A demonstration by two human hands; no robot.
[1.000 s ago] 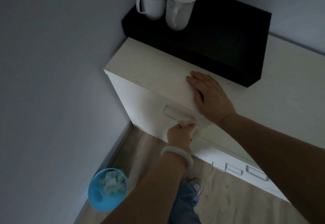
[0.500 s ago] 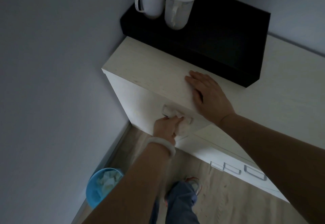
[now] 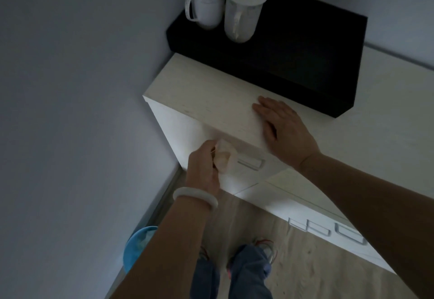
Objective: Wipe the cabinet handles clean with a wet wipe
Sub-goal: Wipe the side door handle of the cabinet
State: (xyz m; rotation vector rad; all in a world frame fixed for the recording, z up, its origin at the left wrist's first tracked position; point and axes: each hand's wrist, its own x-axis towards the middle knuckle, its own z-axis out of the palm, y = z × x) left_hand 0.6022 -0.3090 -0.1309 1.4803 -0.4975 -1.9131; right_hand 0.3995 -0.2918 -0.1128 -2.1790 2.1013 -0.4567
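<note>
The room is dim. A pale cabinet (image 3: 211, 101) stands in a corner, in the middle of the frame. The person's left hand (image 3: 204, 167) is in the middle of the frame, low against the front of the cabinet. Its fingers are curled around a crumpled wet wipe (image 3: 224, 157) and press it on the left end of a cabinet handle (image 3: 250, 163). The right end of this handle shows bare, just beside the wipe. A pale bangle (image 3: 195, 196) sits on the left wrist.

The right hand (image 3: 281, 129) lies flat on the top of the cabinet, near its front edge, with its fingers straight. It holds nothing.

More handles (image 3: 328, 229) show on the low drawers at the lower right of the frame.

A black box (image 3: 293, 52) sits on the cabinet at the top of the frame. Two white cups with lids (image 3: 225, 2) stand side by side on it.

A blue bin (image 3: 136, 249) stands on the wood floor at the lower left, partly hidden by the left arm. The person's legs and shoes show at the bottom.
</note>
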